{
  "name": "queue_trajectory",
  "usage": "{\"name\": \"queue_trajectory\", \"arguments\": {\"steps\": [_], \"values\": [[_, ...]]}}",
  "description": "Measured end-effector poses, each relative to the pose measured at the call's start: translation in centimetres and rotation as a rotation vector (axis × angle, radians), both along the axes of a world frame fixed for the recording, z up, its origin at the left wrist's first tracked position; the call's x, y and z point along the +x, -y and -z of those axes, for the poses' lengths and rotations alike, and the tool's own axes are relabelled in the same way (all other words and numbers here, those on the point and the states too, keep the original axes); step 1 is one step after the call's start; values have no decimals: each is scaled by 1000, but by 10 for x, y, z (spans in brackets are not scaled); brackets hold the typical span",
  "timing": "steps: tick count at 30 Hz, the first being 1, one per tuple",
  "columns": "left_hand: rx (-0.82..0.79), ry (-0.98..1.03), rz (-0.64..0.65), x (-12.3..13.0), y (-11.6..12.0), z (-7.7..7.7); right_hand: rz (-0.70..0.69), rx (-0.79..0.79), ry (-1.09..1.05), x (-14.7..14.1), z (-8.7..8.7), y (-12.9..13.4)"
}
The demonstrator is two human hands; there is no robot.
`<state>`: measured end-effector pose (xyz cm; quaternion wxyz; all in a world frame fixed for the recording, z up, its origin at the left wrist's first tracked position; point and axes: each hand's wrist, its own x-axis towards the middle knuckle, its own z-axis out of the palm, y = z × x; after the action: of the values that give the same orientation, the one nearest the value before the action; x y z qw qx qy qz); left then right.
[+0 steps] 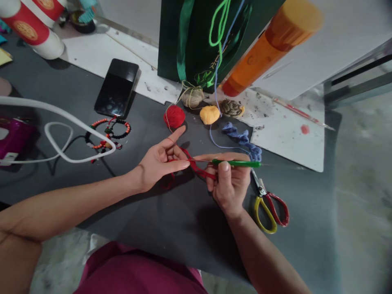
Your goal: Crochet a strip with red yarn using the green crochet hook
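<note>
My left hand (163, 161) pinches the red crocheted strip (200, 171) between thumb and fingers, with its index finger stretched out and red yarn running over it. The green-handled crochet hook (237, 163) is in my right hand (231, 179), its thin metal tip reaching the strip by my left thumb. Fingers of my right hand also hold the strip's right end. A red yarn ball (174, 117) sits just beyond my left hand. Beside it lie a yellow ball (210, 114), a beige ball (192, 98) and a brown ball (232, 108).
Scissors (266, 198) lie right of my right hand, near a curly blue crocheted piece (243, 139). A phone (116, 87), beaded bracelets (99, 143) and a white cable (58, 109) are at left. A green bag (170, 45) and an orange tube (257, 57) stand behind.
</note>
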<state>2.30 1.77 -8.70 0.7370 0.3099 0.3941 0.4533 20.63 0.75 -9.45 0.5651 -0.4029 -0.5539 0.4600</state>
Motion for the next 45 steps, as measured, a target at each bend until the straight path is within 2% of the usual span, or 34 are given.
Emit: {"name": "queue_trajectory", "arguments": {"steps": [4, 6, 11, 14, 19, 24, 29, 37, 45], "values": [[-17, 6, -24, 0, 0, -2, 20, 338, 180, 1, 2, 3], [-35, 40, -34, 0, 1, -3, 8, 457, 263, 2, 3, 3], [-144, 195, -11, 1, 3, -6, -49, 531, 435, 8, 5, 7], [-258, 283, 52, 0, 3, -6, -28, 502, 419, 7, 3, 9], [-370, 357, 104, -1, 3, -5, -18, 326, 275, 1, -3, 12], [-382, 388, 114, -2, 2, -6, -26, 235, 203, 0, -3, 13], [-386, 383, 96, -3, 1, -8, 33, 137, 68, 0, 0, 11], [-346, 339, 105, -2, -2, -10, 111, 38, 68, -5, -10, 10], [-295, 279, 120, -4, -2, -7, 25, -151, -146, -6, -10, 4]]}}
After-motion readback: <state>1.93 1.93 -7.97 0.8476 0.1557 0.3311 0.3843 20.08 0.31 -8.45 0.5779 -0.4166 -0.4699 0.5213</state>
